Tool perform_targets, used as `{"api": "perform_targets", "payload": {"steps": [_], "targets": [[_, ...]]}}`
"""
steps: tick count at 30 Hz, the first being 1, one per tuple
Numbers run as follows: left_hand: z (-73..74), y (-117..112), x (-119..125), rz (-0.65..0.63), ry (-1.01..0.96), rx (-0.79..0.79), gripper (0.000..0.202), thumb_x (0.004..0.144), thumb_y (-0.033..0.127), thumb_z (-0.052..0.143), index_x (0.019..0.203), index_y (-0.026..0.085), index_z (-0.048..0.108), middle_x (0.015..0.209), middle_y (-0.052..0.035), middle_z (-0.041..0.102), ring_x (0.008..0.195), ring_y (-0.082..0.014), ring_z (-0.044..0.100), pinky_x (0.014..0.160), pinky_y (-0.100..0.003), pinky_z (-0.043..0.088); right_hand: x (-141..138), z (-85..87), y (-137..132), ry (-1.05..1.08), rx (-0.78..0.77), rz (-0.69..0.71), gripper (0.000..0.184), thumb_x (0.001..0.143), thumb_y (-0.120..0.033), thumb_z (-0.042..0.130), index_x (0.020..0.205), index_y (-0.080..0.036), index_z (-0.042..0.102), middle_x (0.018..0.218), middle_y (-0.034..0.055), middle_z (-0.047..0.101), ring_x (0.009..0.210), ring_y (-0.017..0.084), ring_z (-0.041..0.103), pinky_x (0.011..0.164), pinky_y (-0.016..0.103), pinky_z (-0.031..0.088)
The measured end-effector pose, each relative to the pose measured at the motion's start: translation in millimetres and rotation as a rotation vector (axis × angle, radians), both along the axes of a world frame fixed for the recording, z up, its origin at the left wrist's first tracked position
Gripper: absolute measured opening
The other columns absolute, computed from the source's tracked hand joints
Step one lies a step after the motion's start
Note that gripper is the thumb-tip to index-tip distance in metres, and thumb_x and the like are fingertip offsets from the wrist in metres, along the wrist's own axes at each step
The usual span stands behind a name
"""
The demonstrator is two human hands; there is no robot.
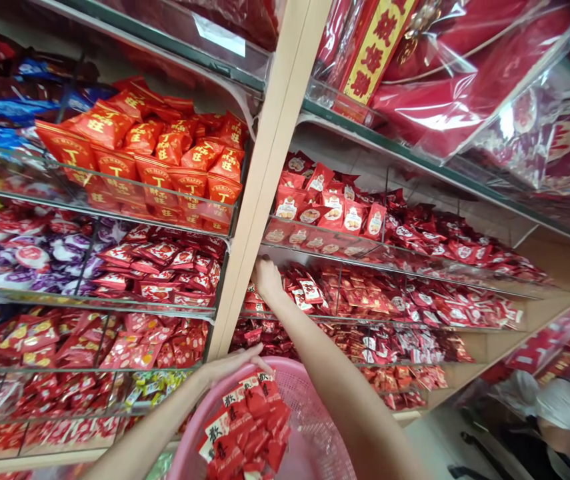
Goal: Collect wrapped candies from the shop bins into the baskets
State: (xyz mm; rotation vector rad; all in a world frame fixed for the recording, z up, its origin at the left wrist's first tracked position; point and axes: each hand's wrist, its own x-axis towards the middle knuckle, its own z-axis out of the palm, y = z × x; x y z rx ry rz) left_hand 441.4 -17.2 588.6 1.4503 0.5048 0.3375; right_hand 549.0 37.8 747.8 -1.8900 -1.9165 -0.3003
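Observation:
A pink plastic basket [309, 393] with a pierced wall is at the bottom centre, holding a heap of red candy packets [249, 427] with black characters. My left hand [232, 365] grips its far rim, fingers lying over the edge. Above the basket, my right hand [267, 279] reaches into a shelf compartment beside the wooden upright. Its fingers are curled down among red and white packets [307, 293]; the fingertips and whatever they hold are hidden.
Glass-fronted shelves of wrapped sweets rise on both sides of a wooden upright [255, 180]. Orange-red packets [165, 150] fill the upper left shelf. Red gift bags [445, 100] hang over the upper right. Another person in a white cap [567, 403] is at the lower right.

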Motion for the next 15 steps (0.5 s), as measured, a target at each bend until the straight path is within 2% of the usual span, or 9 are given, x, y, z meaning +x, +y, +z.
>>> {"api": "perform_targets", "payload": {"steps": [4, 8, 12, 15], "targets": [[-0.2, 1.6, -0.7, 0.005, -0.007, 0.011, 0.06, 0.082, 0.062, 0.029, 0.09, 0.022, 0.072, 0.103, -0.002, 0.068, 0.104, -0.0222, 0.054, 0.099, -0.033, 0.029, 6.3, 0.1, 7.3, 0.027, 0.013, -0.031, 0.025, 0.087, -0.018, 0.035, 0.094, -0.015, 0.059, 0.093, 0.0134, 0.063, 0.078, 0.021, 0.061, 0.06, 0.027, 0.037], [-0.4, 1.9, 0.2, -0.02, 0.001, -0.03, 0.06, 0.083, 0.061, 0.029, 0.094, 0.019, 0.071, 0.104, -0.0032, 0.068, 0.099, -0.022, 0.057, 0.096, -0.033, 0.035, 21.8, 4.5, -6.3, 0.173, 0.127, -0.016, 0.024, 0.087, -0.024, 0.038, 0.085, -0.015, 0.06, 0.084, 0.0114, 0.064, 0.076, 0.019, 0.059, 0.065, 0.026, 0.037], [0.9, -0.2, 1.3, -0.031, 0.003, -0.104, 0.062, 0.083, 0.062, 0.029, 0.101, 0.017, 0.069, 0.094, -0.0053, 0.071, 0.089, -0.0225, 0.061, 0.085, -0.034, 0.043, 34.7, 6.4, -48.0, 0.36, 0.295, 0.12, 0.021, 0.083, -0.024, 0.043, 0.071, -0.016, 0.058, 0.073, 0.0056, 0.062, 0.069, 0.014, 0.056, 0.067, 0.024, 0.038], [4.9, -0.5, 1.4, -0.025, -0.009, -0.03, 0.056, 0.083, 0.058, 0.034, 0.099, 0.018, 0.069, 0.095, -0.0031, 0.071, 0.09, -0.021, 0.061, 0.089, -0.032, 0.04, 44.3, -2.7, -96.3, 0.563, 0.356, 0.199, 0.02, 0.082, -0.031, 0.048, 0.072, -0.016, 0.058, 0.071, 0.0028, 0.06, 0.065, 0.013, 0.052, 0.064, 0.024, 0.039]]}}
